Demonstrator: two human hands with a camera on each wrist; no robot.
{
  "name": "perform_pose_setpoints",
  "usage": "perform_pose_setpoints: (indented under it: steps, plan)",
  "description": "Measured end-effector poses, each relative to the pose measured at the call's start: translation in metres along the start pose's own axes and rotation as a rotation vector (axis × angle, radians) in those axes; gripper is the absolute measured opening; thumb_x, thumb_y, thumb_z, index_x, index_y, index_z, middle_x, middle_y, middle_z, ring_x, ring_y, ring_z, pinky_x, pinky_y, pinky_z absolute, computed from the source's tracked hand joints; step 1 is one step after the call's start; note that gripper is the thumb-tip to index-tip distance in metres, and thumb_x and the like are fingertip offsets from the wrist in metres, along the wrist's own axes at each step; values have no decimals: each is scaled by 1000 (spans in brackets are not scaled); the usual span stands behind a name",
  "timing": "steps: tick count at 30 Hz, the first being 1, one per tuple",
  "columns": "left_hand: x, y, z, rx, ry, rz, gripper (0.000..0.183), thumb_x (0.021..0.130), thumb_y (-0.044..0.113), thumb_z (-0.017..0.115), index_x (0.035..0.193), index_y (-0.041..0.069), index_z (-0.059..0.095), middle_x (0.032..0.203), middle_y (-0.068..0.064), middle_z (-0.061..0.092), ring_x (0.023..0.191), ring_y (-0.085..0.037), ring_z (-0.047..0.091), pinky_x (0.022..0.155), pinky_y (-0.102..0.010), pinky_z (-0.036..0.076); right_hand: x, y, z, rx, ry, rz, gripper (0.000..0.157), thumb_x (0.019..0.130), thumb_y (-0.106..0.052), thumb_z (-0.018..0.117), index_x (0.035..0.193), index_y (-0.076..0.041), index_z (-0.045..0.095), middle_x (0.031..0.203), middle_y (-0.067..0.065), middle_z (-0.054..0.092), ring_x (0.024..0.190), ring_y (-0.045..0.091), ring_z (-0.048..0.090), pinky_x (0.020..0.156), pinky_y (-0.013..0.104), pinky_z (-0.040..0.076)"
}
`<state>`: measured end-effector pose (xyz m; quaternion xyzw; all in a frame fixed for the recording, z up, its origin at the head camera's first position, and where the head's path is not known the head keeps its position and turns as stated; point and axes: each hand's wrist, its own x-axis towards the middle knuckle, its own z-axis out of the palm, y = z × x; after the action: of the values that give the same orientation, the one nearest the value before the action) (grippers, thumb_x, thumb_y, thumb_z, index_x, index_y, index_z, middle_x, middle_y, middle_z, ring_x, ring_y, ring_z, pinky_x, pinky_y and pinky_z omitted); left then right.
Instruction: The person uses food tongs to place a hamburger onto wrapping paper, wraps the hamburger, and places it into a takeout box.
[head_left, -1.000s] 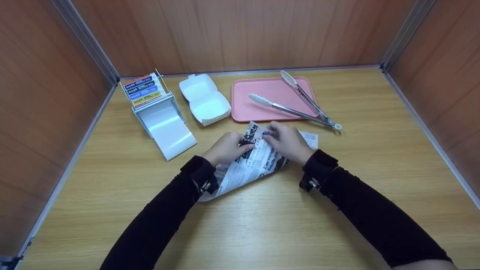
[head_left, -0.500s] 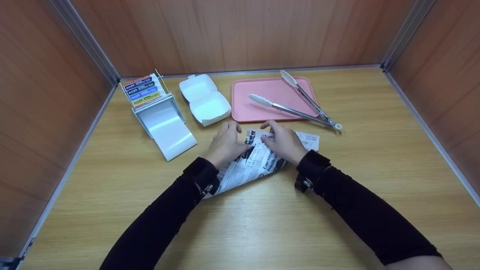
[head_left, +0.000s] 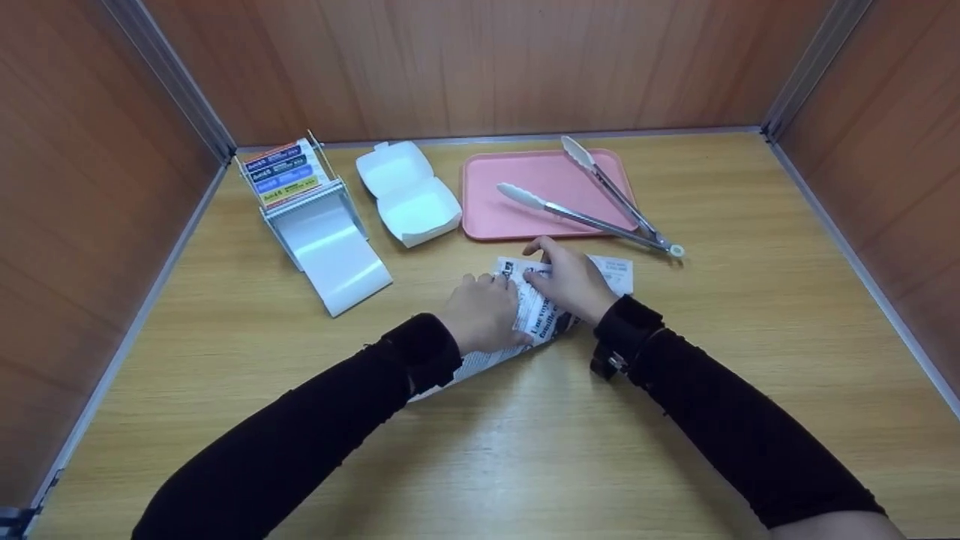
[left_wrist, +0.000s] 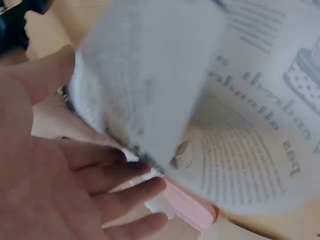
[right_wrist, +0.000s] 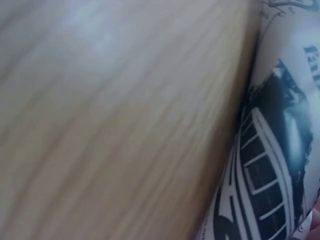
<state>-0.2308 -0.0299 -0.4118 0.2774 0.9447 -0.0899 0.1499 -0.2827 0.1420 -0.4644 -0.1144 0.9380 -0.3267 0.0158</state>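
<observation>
A sheet of newspaper-print wrapping paper (head_left: 541,306) is folded over into a slanting roll on the table, in the middle of the head view. My left hand (head_left: 484,313) lies over its left part, thumb towards the near edge. In the left wrist view the left hand's fingers (left_wrist: 127,202) are extended beside the paper (left_wrist: 165,75), whose loose flap stands up. With curled fingers and thumb, my right hand (head_left: 571,281) grips the upper right of the roll. The right wrist view has the printed paper (right_wrist: 280,170) along its right side; most of the hand is hidden there.
Behind the hands lies a pink tray (head_left: 517,169) with spread metal tongs (head_left: 600,221) across it. An opened white takeaway box (head_left: 416,210) is to its left. Farther left stands a label dispenser (head_left: 300,195) with a strip hanging out. Wood panels (head_left: 465,67) enclose the table.
My left hand has let go of the paper's upper edge and swung right and nearer, over the roll. The right hand has stayed nearly in place on the paper.
</observation>
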Motion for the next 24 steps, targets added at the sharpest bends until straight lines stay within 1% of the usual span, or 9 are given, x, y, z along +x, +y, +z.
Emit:
perform_pose_setpoints:
  steps: [1, 4, 8, 10, 15, 19, 21, 22, 24]
  plan:
    - [0, 1, -2, -10, -10, 1, 95, 102, 68, 55, 159, -6, 41, 159, -21, 51, 145, -36, 51, 119, -51, 42, 0, 0, -1, -2, 3, 5, 38, 101, -22, 75, 136, -16, 63, 106, 10, 67, 86, 25, 62, 74, 38, 51]
    - [3, 4, -3, -49, -3, 10, 96, 102, 69, 56, 158, -8, 41, 155, -22, 56, 141, -36, 55, 116, -49, 45, -1, -1, -2, -14, 11, 18, 37, 101, -21, 75, 136, -16, 63, 105, 10, 67, 86, 25, 61, 74, 38, 50]
    - [13, 9, 1, -44, 55, -11, 96, 98, 71, 61, 152, -8, 51, 143, -20, 64, 126, -33, 63, 107, -48, 51, -1, -5, -1, -27, 29, 17, 38, 100, -19, 75, 136, -16, 62, 103, 10, 68, 85, 25, 61, 74, 39, 50]
    - [18, 9, 2, -45, 77, -19, 93, 95, 70, 66, 149, -6, 54, 140, -19, 66, 123, -32, 64, 105, -48, 52, -2, -6, 0, -38, 42, 12, 38, 100, -18, 74, 136, -15, 62, 100, 10, 68, 83, 25, 61, 74, 39, 51]
    - [26, 3, 5, -91, 96, -18, 88, 90, 59, 81, 148, -2, 56, 139, -16, 65, 122, -31, 64, 105, -49, 53, -1, -5, 1, -77, 58, 0, 38, 101, -21, 73, 136, -11, 62, 89, 7, 67, 72, 21, 59, 66, 37, 49]
    - [28, -4, 8, -109, 110, -14, 89, 86, 56, 86, 147, -2, 57, 137, -15, 66, 123, -30, 64, 107, -47, 52, 1, -1, -1, -104, 53, 27, 40, 104, -26, 71, 138, -9, 60, 81, 7, 63, 68, 21, 56, 63, 37, 46]
    - [29, -6, 9, -119, 120, -6, 89, 84, 56, 88, 144, -3, 58, 135, -15, 66, 122, -31, 64, 107, -48, 52, 2, 1, -2, -128, 59, 35, 39, 104, -26, 71, 137, -8, 60, 85, 9, 64, 72, 24, 59, 66, 39, 48]
    - [29, -6, 10, -123, 126, -2, 88, 83, 56, 88, 143, -3, 59, 134, -15, 67, 122, -31, 65, 107, -48, 52, 3, 2, -3, -145, 69, 22, 39, 104, -24, 71, 137, -7, 60, 90, 11, 66, 76, 26, 62, 69, 41, 51]
    - [30, -8, 11, -140, 135, 4, 86, 81, 55, 90, 140, -2, 61, 132, -15, 67, 121, -31, 65, 107, -48, 52, 3, 2, -5, -186, 100, -39, 35, 103, -20, 72, 134, -6, 63, 104, 14, 68, 91, 30, 65, 79, 45, 55]
